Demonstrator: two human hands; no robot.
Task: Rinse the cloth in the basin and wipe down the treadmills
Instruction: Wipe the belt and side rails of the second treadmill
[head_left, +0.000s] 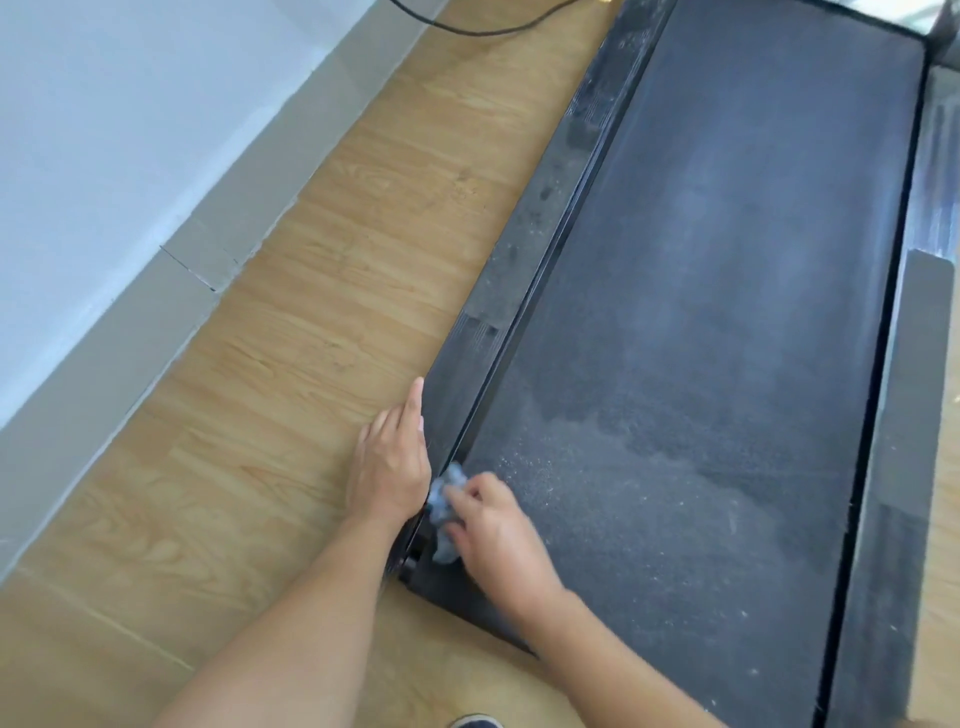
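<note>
L hand (389, 462) flat, fingers straight along treadmill rail (519, 249); R hand (498, 540) fingers curled round cloth (441, 499)

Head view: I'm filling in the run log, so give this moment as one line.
left hand rests flat against treadmill rail | right hand grips cloth at rail's near end | treadmill belt dusty

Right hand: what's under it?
A crumpled grey-blue cloth shows under the right hand, against the treadmill rail. The hand covers the rest of the cloth.
</note>
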